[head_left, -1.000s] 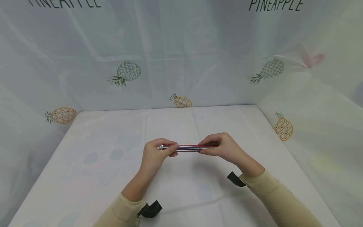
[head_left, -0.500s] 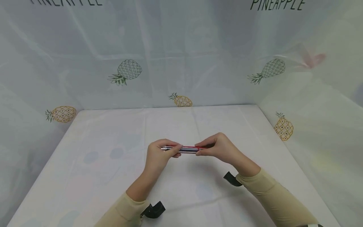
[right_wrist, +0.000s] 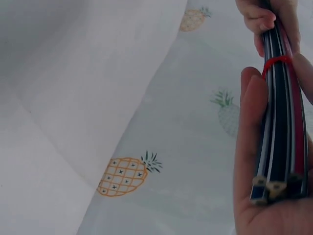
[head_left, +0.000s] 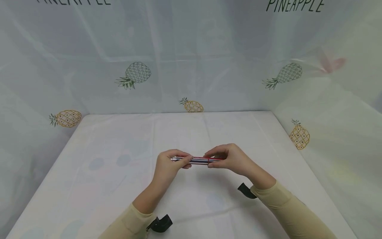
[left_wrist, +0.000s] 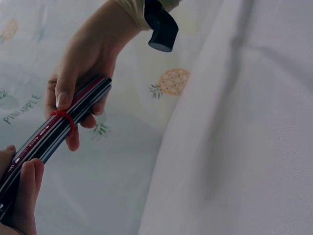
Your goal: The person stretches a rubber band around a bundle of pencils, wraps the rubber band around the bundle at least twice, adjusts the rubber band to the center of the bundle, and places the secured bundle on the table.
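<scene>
A bundle of striped pencils (head_left: 198,161), dark with white and maroon stripes, is held level over the table between both hands. A thin red band (right_wrist: 278,59) circles it, near the right fingertips. My left hand (head_left: 167,166) grips the left part with thumb and fingers, and silvery ends poke out behind its thumb. My right hand (head_left: 234,160) holds the other part, thumb and fingertips on opposite sides close to the band. In the right wrist view the flat pencil ends (right_wrist: 276,188) lie over the right palm.
Under the hands is a table (head_left: 119,192) covered with a white cloth. Behind and beside it hang pale sheets (head_left: 209,66) printed with pineapples. A black curved mount (head_left: 160,223) sticks out from the left sleeve, another black mount (head_left: 247,191) from the right.
Both hands keep hold of the pencils. The right fingertips have shifted left along the bundle, up to and past the band, while the left hand has moved slightly right.
</scene>
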`<state>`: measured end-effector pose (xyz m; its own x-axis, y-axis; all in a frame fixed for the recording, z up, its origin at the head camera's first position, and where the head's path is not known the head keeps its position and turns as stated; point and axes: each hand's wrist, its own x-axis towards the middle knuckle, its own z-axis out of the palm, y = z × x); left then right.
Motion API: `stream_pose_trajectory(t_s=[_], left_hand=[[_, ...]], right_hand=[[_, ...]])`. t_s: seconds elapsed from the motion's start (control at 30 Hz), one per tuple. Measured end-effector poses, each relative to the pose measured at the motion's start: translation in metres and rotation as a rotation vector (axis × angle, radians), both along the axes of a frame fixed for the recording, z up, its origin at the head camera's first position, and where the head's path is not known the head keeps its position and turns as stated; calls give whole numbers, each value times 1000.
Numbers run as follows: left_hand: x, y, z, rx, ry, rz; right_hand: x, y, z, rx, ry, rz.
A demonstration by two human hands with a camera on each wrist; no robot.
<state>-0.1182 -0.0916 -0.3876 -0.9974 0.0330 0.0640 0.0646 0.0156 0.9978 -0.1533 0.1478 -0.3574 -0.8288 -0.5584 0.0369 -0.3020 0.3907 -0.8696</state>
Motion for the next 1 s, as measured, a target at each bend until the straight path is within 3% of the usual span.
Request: stream_pose_trajectory(t_s=[0.23,0.5,1.0], left_hand=[[1,-1,2,-5,13,24],[-1,3,1,-38,35,52],[-2,8,2,0,52,75]], right_hand=[[-1,0,1,20,-1,4],[-2,-6,7,53,100,-8],[-4,-7,9,26,104,7]])
